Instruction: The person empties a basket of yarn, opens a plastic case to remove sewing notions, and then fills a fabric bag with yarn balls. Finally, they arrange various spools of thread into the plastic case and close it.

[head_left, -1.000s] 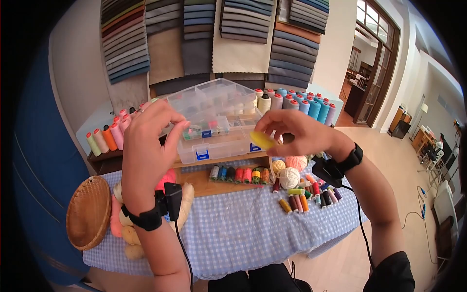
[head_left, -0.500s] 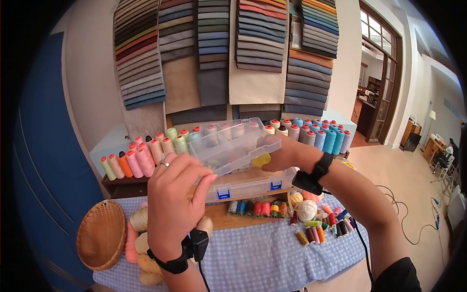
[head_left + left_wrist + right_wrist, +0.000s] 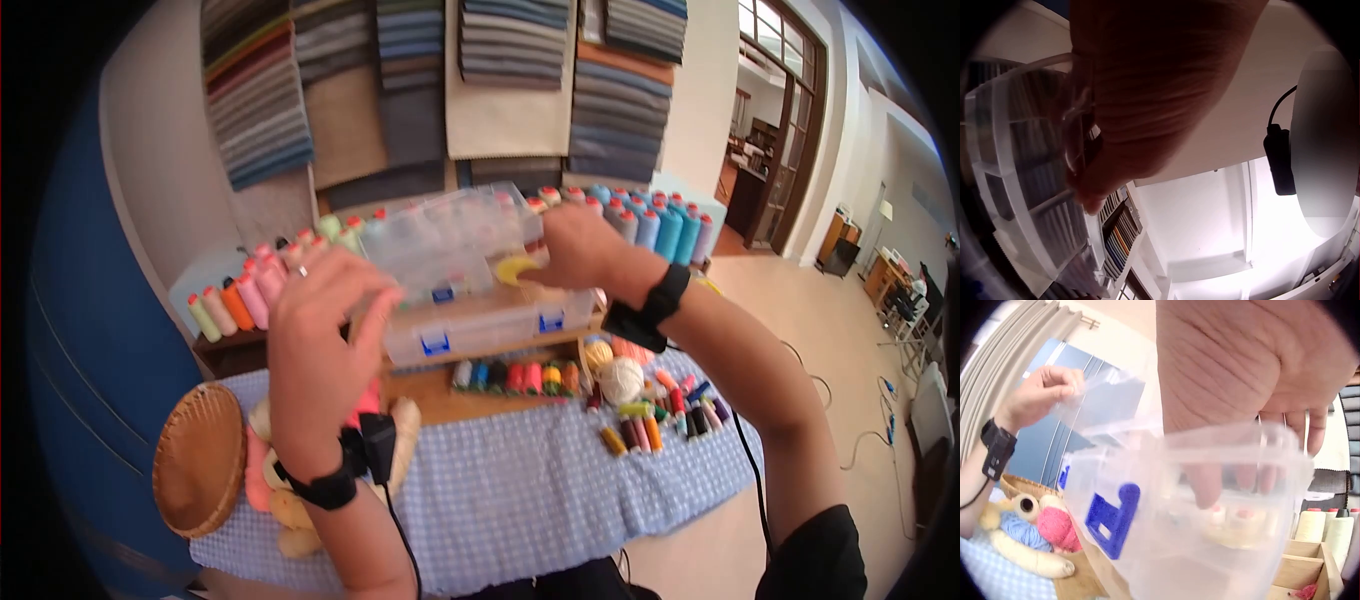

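My left hand (image 3: 325, 345) pinches the near left edge of the clear lid (image 3: 450, 225), which stands tilted up over the clear plastic box (image 3: 490, 325) with blue latches. In the right wrist view the same left hand (image 3: 1041, 397) grips the lid's corner. My right hand (image 3: 590, 250) is at the lid's right end, above the box, with a round yellow piece (image 3: 514, 269) at its thumb and fingertips. Through the plastic in the right wrist view, the fingers reach down beside a pale yellow round shape (image 3: 1241, 536). Plastic and blur partly hide the fingers' contact.
Small spools (image 3: 515, 377) lie in a row before the box, with loose spools (image 3: 650, 432) and yarn balls (image 3: 622, 380) at right. A wicker basket (image 3: 200, 460) and yarn skeins (image 3: 290, 508) are at left. Thread cones (image 3: 688, 238) stand behind.
The right hand has moved from in front of the box to above it, carrying the yellow piece. The left hand still holds the lid. The head view has shifted down, then up again.
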A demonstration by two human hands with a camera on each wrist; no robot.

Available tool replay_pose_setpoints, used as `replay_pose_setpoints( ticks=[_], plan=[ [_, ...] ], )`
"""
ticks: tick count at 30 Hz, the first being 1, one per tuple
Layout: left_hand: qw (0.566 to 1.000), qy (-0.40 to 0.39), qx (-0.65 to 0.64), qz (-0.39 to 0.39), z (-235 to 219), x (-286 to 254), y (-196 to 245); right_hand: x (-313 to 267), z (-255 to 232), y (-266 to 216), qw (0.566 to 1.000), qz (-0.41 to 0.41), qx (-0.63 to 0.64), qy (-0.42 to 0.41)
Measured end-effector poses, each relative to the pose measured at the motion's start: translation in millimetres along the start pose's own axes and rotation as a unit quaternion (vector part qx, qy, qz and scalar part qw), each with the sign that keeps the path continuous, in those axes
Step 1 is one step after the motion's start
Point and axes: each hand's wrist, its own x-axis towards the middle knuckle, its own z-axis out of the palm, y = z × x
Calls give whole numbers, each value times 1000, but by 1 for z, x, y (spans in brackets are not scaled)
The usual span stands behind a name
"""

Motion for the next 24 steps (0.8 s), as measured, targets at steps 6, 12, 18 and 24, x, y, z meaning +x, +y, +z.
replay_pose_setpoints(
  ticks=[6,12,18,24],
  plan=[
    [1000,-22,-14,-13,12,-1,-2,-51,-42,-16,992,52,106,52],
    [999,-47,-17,-6,11,-2,-5,-126,-68,-30,967,149,196,-58],
    [997,-60,-30,-23,15,-3,-3,-192,-37,-32,933,163,106,-303],
    [997,-60,-43,-31,14,-5,-6,-224,-32,-13,938,256,74,-224]
  ],
)
